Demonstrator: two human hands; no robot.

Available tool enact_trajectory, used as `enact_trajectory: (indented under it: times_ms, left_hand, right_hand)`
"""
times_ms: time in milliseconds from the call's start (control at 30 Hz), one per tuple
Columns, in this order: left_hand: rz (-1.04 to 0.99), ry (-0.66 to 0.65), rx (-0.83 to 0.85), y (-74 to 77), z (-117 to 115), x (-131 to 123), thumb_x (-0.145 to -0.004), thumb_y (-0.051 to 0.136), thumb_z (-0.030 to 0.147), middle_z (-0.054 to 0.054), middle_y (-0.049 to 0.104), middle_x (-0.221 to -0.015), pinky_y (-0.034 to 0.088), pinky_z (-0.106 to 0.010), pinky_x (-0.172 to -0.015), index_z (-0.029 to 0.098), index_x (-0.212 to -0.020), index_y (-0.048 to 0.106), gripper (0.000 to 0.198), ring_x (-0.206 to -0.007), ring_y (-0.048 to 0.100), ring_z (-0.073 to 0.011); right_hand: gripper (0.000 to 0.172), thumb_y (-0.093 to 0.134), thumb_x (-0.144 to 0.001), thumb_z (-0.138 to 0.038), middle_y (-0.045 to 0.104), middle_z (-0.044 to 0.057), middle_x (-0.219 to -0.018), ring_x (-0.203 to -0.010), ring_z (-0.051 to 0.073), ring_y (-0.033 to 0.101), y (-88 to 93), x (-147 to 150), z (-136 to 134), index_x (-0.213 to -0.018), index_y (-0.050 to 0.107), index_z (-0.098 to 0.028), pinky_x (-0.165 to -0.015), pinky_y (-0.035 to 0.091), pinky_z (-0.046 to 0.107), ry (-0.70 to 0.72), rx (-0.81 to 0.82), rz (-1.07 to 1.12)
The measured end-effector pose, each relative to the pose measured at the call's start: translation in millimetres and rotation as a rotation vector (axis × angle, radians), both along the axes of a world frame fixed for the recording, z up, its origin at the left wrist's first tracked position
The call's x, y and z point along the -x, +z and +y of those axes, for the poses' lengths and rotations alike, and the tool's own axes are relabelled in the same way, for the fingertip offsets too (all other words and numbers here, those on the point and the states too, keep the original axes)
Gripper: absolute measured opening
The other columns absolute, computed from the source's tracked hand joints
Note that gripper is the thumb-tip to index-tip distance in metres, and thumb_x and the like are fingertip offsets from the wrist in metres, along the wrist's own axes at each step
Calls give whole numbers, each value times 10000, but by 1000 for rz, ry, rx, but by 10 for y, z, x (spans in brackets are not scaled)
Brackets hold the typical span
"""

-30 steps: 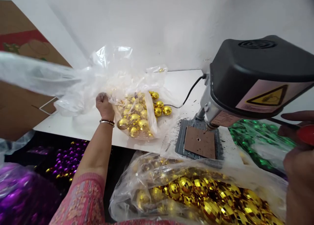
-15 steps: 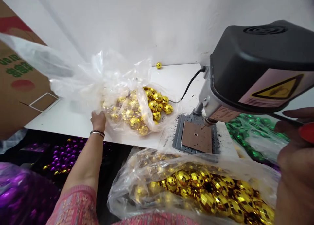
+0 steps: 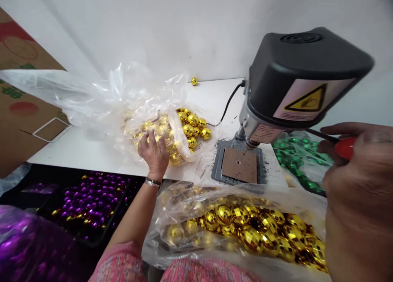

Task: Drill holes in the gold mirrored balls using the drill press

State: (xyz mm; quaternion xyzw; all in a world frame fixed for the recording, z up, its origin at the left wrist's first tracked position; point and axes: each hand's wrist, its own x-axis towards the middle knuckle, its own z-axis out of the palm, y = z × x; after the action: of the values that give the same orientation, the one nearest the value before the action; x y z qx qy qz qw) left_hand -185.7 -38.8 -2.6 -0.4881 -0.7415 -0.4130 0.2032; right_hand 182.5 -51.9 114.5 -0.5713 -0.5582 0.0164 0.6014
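Gold mirror balls point(image 3: 193, 119) in clear plastic bag point(image 3: 135, 110) | just beyond my left fingers point(image 3: 150, 144), spread open, the nearer ones | right fingers point(image 3: 340, 129) closed on red-handled tool point(image 3: 345, 147), well right

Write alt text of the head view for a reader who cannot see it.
A person's left hand rests on a clear plastic bag of gold mirror baubles on a white bench, while the right hand holds a red-handled tool beside a bench drill.
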Motion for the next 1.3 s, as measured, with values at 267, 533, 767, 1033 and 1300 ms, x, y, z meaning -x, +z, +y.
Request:
enact_trajectory:
  times_ms: [267, 533, 767, 1033, 1300]
  left_hand:
    - [-151, -217, 326, -537, 112, -75, -1024, 319, 405, -221, 555, -1502, 238, -589, -1243, 101, -1449, 560, 576, -1490, 396, -336]
    - [107, -244, 246, 6, -32, -237, -1013, 463, 356, -187, 741, -1188, 453, -494, -1060, 166, -1209, 744, 392, -1139, 657, -298]
    - [474, -786, 496, 291, -33, -505, -931, 659, 378, -98, 685, -1334, 230, -600, -1250, 279, -1274, 704, 361, -1427, 465, -339]
    - [622, -914, 719, -71, -414, -327, -933, 579, 141, -73, 717, -843, 429, -495, -1135, 202, -935, 767, 198, -908, 652, -222]
    - [285, -551, 577, -3, -326, -418, -1017, 468, 228, -159, 697, -1284, 565, -336, -830, 179, -1230, 683, 307, -978, 724, -223]
  right_hand:
    - [427, 454, -874, -440, 653, 42, -698, -598, 127, 583, 15, 9, -1, -799, 765, -156, -584, 401, 294, 43, -37, 106]
    - [418, 461, -859, -459, 645, 39, -676, -575, 130, 562, -1, 20, -1, -783, 757, -174, -560, 367, 294, 52, -54, 121]
    - [444, 473, -871, -490, 569, 24, -611, -556, 109, 536, 0, 9, -34, -804, 762, -160, -550, 365, 278, 83, -34, 121]
    - [445, 452, -882, -472, 537, 21, -586, -568, 118, 555, -33, 29, -30, -787, 758, -163, -550, 365, 278, 66, -56, 140]
    - [445, 443, -893, -457, 572, 27, -625, -573, 103, 544, -38, 27, -54, -796, 760, -160, -576, 380, 276, 85, -56, 111]
